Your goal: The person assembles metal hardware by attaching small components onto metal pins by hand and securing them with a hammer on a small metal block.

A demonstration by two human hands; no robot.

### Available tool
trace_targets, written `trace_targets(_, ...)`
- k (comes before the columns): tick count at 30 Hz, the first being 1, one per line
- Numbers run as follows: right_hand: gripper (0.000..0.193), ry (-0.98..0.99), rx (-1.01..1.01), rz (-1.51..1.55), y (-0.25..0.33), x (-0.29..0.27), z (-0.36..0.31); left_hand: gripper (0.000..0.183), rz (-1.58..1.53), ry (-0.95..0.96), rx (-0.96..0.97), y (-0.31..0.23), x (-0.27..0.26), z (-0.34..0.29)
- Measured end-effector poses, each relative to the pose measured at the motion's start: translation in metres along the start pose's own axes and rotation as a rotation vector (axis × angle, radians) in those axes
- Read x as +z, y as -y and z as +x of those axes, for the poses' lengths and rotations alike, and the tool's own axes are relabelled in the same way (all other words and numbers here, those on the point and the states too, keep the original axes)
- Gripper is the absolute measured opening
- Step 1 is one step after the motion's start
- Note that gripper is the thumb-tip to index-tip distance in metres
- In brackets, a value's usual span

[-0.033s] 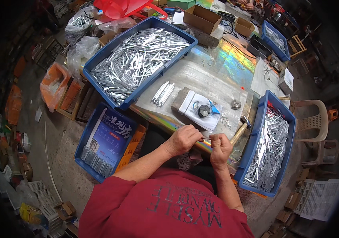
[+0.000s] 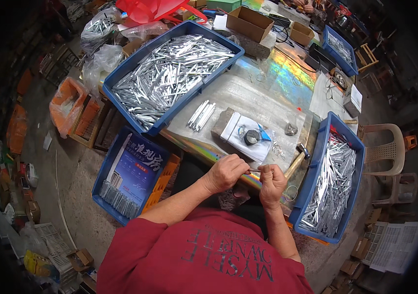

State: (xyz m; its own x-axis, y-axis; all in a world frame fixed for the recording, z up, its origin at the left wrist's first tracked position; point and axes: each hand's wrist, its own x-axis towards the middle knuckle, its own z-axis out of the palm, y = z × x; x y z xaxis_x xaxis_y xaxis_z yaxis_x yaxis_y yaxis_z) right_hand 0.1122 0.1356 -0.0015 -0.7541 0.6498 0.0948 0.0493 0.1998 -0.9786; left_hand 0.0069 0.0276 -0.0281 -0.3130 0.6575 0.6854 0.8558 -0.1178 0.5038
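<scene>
Both my hands are closed at the table's near edge, level with each other and a little apart. A thin, dark, rod-like piece (image 2: 254, 171) spans the gap between them; its kind is too small to make out. My left hand (image 2: 225, 172) pinches one end of it and my right hand (image 2: 271, 185) grips the other. Just beyond them is a block topped with white paper (image 2: 241, 133), bearing a small round dark container (image 2: 252, 137). A hammer (image 2: 297, 160) lies right of my right hand. Several slim silvery metal pieces (image 2: 200, 116) lie in a row farther left.
A large blue bin (image 2: 153, 131) heaped with metal strips stands far left; another blue bin (image 2: 291, 219) of them is at right. A lower blue bin (image 2: 96, 188) holds a printed sheet and upright pieces. Tiny metal bits (image 2: 278, 150) lie beside the block. Plastic chairs (image 2: 397, 147) stand right.
</scene>
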Motion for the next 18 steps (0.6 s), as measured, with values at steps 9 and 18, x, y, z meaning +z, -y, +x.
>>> trace_targets(9,0.026,0.012,0.037,0.135,-0.009,0.007,0.0,0.005,0.237,-0.11,-0.3,0.042,-0.037,-0.003)
trace_targets(18,0.023,0.041,0.193,0.218,-0.016,0.0,-0.013,0.014,0.66,0.061,-0.635,0.104,-0.06,0.001)
